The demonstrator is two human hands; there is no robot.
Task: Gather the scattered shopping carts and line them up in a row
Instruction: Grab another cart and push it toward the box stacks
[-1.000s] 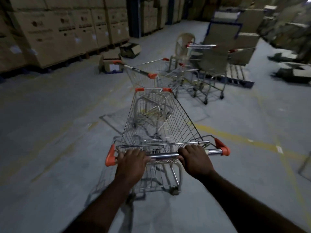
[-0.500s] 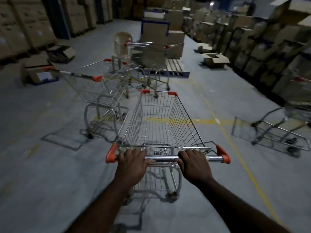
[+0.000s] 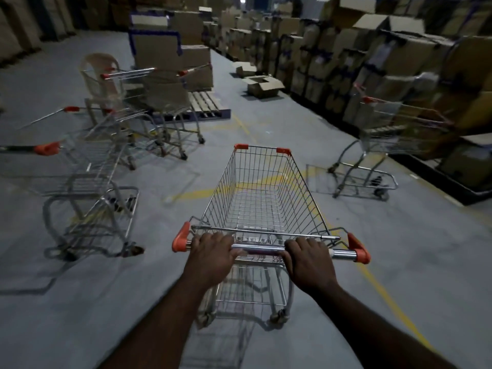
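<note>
A wire shopping cart (image 3: 262,193) with orange corner caps stands right in front of me on the grey floor. My left hand (image 3: 213,253) and my right hand (image 3: 310,258) both grip its chrome handle bar (image 3: 262,247), fingers curled over it. A second cart (image 3: 87,182) stands close by on the left, side-on. Two more carts (image 3: 157,102) sit behind it near a pallet. Another cart (image 3: 391,145) stands at the right beside the stacked boxes. All the carts carry nothing.
Tall stacks of cardboard boxes (image 3: 372,62) line the right side. A wooden pallet (image 3: 205,105) with boxes and a plastic chair (image 3: 98,81) stand at the back left. An open box (image 3: 262,85) lies on the floor. Yellow floor lines (image 3: 383,291) run under the cart.
The view and the cart I hold have swung to the right. The left cart has slid toward the frame's left edge, and the right-hand cart has come fully into view.
</note>
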